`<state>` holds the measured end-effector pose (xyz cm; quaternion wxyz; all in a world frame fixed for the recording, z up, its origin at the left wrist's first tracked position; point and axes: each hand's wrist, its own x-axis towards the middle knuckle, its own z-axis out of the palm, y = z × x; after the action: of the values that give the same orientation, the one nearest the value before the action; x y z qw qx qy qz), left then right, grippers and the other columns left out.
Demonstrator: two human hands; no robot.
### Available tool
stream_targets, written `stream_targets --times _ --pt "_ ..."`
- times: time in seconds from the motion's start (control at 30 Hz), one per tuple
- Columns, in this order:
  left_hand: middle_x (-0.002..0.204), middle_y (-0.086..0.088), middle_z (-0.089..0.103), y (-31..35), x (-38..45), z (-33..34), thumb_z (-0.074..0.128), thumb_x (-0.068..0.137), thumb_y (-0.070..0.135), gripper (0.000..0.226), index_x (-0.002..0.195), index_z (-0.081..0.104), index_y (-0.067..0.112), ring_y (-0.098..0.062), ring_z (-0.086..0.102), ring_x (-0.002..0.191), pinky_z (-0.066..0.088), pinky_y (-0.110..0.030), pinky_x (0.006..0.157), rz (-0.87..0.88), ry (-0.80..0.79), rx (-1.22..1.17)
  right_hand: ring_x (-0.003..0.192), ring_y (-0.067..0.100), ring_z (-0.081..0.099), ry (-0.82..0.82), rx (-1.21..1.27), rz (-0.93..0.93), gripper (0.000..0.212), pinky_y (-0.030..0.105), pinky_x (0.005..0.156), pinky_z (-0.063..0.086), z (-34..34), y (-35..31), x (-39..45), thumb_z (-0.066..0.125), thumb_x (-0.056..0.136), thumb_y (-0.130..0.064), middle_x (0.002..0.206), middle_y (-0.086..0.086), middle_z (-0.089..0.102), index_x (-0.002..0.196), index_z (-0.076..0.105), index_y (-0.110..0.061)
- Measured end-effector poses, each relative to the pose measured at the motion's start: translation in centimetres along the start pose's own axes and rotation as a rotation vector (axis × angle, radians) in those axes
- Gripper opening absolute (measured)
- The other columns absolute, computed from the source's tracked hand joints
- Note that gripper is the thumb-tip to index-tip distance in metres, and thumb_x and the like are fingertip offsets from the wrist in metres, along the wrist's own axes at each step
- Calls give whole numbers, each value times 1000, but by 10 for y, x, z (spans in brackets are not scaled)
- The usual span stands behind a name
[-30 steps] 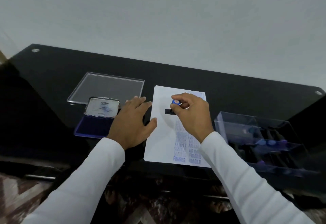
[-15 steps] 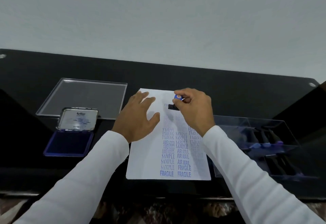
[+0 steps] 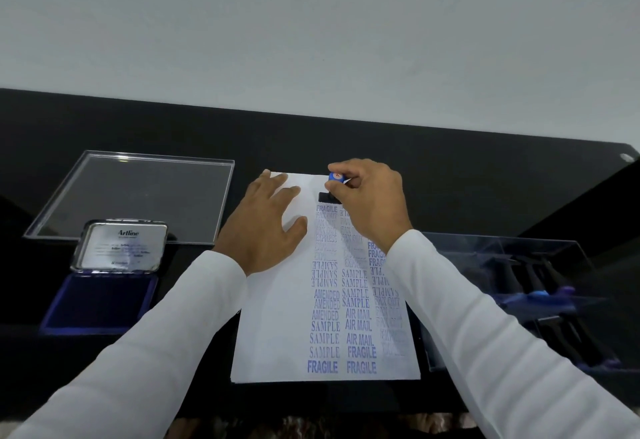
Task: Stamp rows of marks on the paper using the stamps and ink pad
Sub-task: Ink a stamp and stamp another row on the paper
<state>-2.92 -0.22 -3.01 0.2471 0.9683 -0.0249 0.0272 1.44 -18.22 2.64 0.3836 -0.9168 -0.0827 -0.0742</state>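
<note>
While pinched: stamp [image 3: 329, 193] (under fingers [image 3: 341, 168])

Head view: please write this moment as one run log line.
right hand presses stamp on paper | left hand flat on paper | ink pad open

Stamp [image 3: 329, 193] upright atop printed paper [image 3: 277, 334]; ink pad [image 3: 100, 300] open
</note>
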Motion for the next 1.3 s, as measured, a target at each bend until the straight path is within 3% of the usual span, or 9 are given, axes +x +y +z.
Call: stream_targets --times 0.27,0.73,1.3 --pt "164 6 25 -5 0 5 35 87 68 72 148 43 30 -23 12 154 25 -49 119 1 2 26 95 11 66 -18 6 14 28 27 94 55 3 -2 3 73 88 -26 117 -3 70 116 73 -21" --pt "165 7 22 -4 0 5 32 87 69 74 150 41 31 -21 10 155 22 -47 121 -6 -14 50 94 9 64 -43 -6 30 29 27 92 55 6 -1 3 73 88 -25 116 -4 69 117 73 -22" --pt "165 7 23 -6 1 8 42 94 64 64 150 41 32 -22 11 155 22 -47 120 0 -1 63 86 8 63 -56 -4 41 22 9 77 44 6 0 3 76 87 -26 110 -6 70 108 75 -22"
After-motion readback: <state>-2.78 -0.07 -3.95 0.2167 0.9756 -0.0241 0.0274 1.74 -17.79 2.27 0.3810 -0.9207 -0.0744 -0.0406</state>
